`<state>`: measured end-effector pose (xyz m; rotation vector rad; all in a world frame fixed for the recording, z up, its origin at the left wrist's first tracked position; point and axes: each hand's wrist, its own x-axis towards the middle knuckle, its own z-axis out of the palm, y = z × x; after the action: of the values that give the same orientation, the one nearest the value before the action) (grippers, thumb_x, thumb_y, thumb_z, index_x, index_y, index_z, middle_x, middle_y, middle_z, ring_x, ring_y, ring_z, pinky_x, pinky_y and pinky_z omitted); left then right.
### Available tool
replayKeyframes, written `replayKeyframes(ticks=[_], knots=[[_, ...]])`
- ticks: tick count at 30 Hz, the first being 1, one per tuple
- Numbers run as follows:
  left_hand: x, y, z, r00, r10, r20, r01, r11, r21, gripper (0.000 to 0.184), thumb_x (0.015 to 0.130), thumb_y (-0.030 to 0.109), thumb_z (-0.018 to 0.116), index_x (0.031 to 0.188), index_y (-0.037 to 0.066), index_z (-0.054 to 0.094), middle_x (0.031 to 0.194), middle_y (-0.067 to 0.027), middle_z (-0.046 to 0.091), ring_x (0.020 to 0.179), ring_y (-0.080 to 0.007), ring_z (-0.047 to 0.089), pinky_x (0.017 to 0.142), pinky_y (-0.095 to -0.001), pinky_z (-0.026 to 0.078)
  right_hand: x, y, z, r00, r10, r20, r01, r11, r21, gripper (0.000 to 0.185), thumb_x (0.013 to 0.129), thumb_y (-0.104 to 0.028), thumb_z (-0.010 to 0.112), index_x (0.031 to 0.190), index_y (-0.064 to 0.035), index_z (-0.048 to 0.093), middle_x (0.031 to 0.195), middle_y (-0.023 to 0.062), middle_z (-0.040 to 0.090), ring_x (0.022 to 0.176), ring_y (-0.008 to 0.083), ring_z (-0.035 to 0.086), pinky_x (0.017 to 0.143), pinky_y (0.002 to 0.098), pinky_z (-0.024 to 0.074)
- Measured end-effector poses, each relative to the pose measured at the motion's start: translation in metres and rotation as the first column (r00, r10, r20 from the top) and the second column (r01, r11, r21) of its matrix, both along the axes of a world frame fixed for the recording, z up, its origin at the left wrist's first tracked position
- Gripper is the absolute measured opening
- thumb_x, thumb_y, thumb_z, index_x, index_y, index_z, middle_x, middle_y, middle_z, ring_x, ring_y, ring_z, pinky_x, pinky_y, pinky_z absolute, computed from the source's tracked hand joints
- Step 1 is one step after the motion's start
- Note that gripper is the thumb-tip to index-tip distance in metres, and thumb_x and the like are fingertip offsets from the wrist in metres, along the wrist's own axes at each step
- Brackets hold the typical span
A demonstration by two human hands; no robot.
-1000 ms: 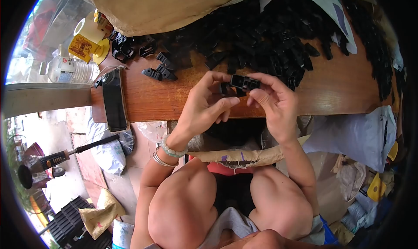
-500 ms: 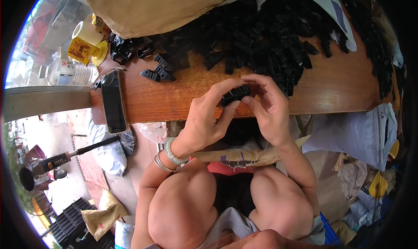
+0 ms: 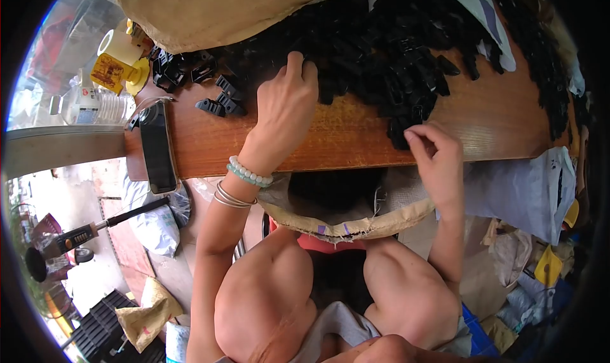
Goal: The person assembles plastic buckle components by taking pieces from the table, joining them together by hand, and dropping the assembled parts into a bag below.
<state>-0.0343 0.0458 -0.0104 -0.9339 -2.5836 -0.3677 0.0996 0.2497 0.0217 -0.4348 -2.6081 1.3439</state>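
My left hand (image 3: 288, 102), with bracelets at the wrist, reaches over the table to the near side of a heap of black plastic parts (image 3: 381, 64). Its fingers point down into the heap and their tips are hidden. At the heap's front edge, the thumb and forefinger of my right hand (image 3: 440, 163) are pinched together against a black plastic part (image 3: 399, 137). Between my forearms, below the table edge, a woven sack (image 3: 343, 228) gapes open with a dark inside.
A phone (image 3: 159, 150) lies at the table's left, near several loose black parts (image 3: 222, 99). Behind stand a yellow tape holder (image 3: 111, 74) and a plastic bottle (image 3: 95, 106). A large tan sack (image 3: 222, 10) covers the table's back; a pale sack (image 3: 515, 194) hangs at right.
My hands have moved apart from the black part they held together, which I cannot make out now. The left went forward to the heap, the right to its front edge. More of the open sack shows.
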Motion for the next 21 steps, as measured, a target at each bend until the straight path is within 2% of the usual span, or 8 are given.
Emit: replayKeyframes(ticks=[2,6,8,11,14,15,17,21], knots=[[0.0,0.0,0.006,1.0,0.011,-0.005,-0.01,0.998,0.068,0.02,0.075,-0.002,0.063,0.095,-0.001,0.059,0.093,-0.0127,0.055,0.061,-0.0276,0.059,0.053,-0.0365,0.048,0.0,-0.009,-0.002,0.995,0.035,-0.092,-0.012,0.969,0.245,0.011,0.082,-0.009,0.07,0.083,0.001,0.065,0.071,0.0085,0.056,0.054,0.0163,0.055,0.051,0.0298,0.0422],[0.006,-0.009,0.013,0.998,0.029,0.058,-0.05,0.917,0.397,0.023,0.071,-0.008,0.059,0.092,0.0,0.057,0.087,-0.0131,0.056,0.057,-0.0265,0.056,0.052,-0.034,0.046,-0.002,-0.025,-0.018,0.982,0.096,-0.164,0.0,0.864,0.503,0.02,0.077,-0.006,0.072,0.093,0.0002,0.062,0.087,0.0104,0.055,0.078,0.027,0.058,0.068,0.0371,0.0468],[0.016,-0.017,0.015,0.991,-0.002,0.132,-0.06,0.883,0.465,0.023,0.073,-0.012,0.054,0.092,0.001,0.055,0.085,-0.0101,0.059,0.055,-0.0182,0.054,0.049,-0.0283,0.043,0.0,-0.03,-0.017,0.979,0.146,-0.141,-0.042,0.824,0.565,0.026,0.075,-0.003,0.07,0.098,0.002,0.06,0.095,0.0113,0.053,0.089,0.03,0.055,0.075,0.0395,0.046],[0.034,-0.029,0.019,0.679,-0.316,0.663,-0.339,0.666,0.664,0.027,0.077,-0.013,0.049,0.099,-0.001,0.056,0.085,-0.0056,0.061,0.077,-0.008,0.061,0.058,-0.0241,0.048,0.002,-0.04,-0.025,0.948,0.257,-0.186,-0.137,0.861,0.49,0.028,0.075,0.001,0.069,0.101,0.0036,0.058,0.1,0.0124,0.051,0.09,0.0308,0.055,0.076,0.0411,0.0471],[0.043,-0.034,0.019,0.435,-0.525,0.732,-0.384,0.627,0.678,0.022,0.083,-0.012,0.049,0.103,-0.003,0.053,0.089,-0.0071,0.061,0.08,-0.0103,0.063,0.064,-0.0239,0.053,0.0,-0.044,-0.024,0.953,0.243,-0.18,-0.134,0.874,0.466,0.03,0.073,0.003,0.071,0.1,0.0021,0.058,0.096,0.012,0.054,0.086,0.03,0.057,0.073,0.0388,0.048],[0.051,-0.027,0.018,0.426,-0.615,0.663,-0.417,0.517,0.748,0.021,0.088,-0.01,0.051,0.109,-0.006,0.049,0.094,-0.0106,0.059,0.077,-0.0134,0.064,0.068,-0.0256,0.057,-0.001,-0.044,-0.024,0.953,0.245,-0.181,-0.136,0.874,0.467,0.03,0.073,0.003,0.071,0.1,0.0021,0.058,0.096,0.012,0.054,0.086,0.03,0.057,0.073,0.0388,0.048],[0.057,-0.026,0.023,0.362,-0.617,0.699,-0.425,0.558,0.713,0.023,0.088,-0.009,0.052,0.111,-0.006,0.047,0.096,-0.0116,0.058,0.076,-0.015,0.065,0.069,-0.0262,0.057,-0.003,-0.043,-0.023,0.942,0.169,-0.291,-0.15,0.985,0.088,0.031,0.072,0.003,0.073,0.098,-0.0001,0.059,0.093,0.0111,0.059,0.08,0.0283,0.059,0.071,0.0362,0.0488],[0.065,-0.024,0.027,0.254,-0.587,0.768,-0.387,0.666,0.637,0.032,0.089,-0.007,0.057,0.118,-0.008,0.044,0.096,-0.0156,0.061,0.077,-0.021,0.069,0.066,-0.0281,0.059,-0.007,-0.048,-0.013,0.908,0.138,-0.396,-0.196,0.974,-0.11,0.027,0.071,0.002,0.075,0.094,-0.0013,0.061,0.09,0.0103,0.064,0.075,0.0263,0.06,0.07,0.0345,0.0491]])
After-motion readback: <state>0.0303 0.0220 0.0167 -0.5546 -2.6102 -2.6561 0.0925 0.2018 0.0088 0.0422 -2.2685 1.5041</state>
